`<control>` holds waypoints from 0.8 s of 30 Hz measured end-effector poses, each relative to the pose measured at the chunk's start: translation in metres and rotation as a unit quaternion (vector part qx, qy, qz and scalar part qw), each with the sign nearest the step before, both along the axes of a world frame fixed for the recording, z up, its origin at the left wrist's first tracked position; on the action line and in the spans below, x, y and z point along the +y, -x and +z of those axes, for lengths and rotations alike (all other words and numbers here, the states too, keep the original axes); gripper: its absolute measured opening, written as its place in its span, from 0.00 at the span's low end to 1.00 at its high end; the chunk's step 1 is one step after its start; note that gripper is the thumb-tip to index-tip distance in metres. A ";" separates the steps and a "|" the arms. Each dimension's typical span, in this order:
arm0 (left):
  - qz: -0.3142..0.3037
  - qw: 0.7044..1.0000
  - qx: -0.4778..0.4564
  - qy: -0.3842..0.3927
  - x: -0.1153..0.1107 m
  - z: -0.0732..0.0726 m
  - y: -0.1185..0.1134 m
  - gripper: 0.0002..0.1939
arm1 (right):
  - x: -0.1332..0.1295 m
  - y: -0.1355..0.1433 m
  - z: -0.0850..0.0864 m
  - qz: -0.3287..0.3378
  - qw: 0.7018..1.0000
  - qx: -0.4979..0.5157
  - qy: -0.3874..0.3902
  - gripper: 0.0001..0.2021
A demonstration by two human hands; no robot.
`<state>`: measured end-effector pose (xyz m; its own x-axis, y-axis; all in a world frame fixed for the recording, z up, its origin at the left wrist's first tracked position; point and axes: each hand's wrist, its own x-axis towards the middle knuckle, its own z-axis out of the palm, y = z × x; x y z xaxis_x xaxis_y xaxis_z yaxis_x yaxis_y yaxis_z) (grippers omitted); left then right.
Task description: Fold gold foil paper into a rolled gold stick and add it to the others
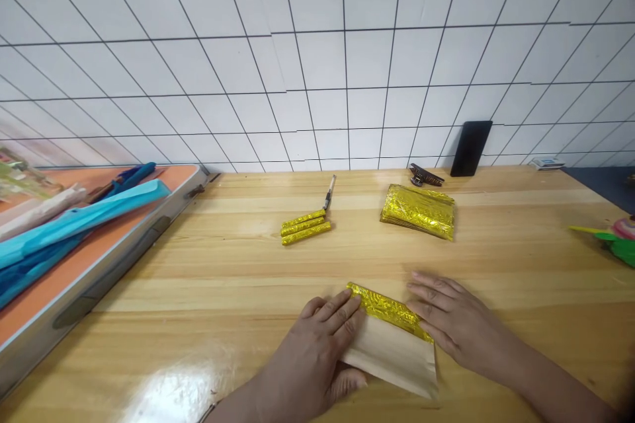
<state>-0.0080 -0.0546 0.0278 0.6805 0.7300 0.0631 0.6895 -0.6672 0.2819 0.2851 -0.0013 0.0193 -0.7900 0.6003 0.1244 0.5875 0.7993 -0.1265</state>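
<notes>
A sheet of gold foil paper (397,350) lies on the table in front of me, its plain tan back facing up. Along its far edge a strip is folded over, showing the embossed gold side. My left hand (320,350) rests on the left end of the sheet, fingers stretched over the folded strip and thumb near the lower edge. At the right end, my right hand (454,317) lies with fingers extended, the tips touching the strip. Farther back are several narrow gold rolls (306,230) lying side by side, and a stack of gold foil sheets (419,210).
A pen (330,192) lies by the rolls. Behind the stack sits a black hair clip (425,176); a black phone (470,149) leans on the tiled wall. At left, an orange-surfaced case (183,178) carries blue paper (89,218). Green and pink items (622,238) are at the right edge.
</notes>
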 end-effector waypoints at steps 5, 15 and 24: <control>0.014 1.000 0.023 -0.008 -0.002 -0.007 -0.001 0.33 | -0.001 0.001 -0.003 -0.042 0.998 0.033 0.024 0.14; 0.080 0.995 0.048 -0.033 -0.005 -0.011 -0.006 0.30 | -0.003 0.001 -0.010 -0.041 0.998 0.054 0.004 0.18; 0.085 0.995 0.041 -0.011 -0.001 -0.011 -0.004 0.29 | -0.007 -0.002 -0.001 0.009 0.996 0.000 0.089 0.29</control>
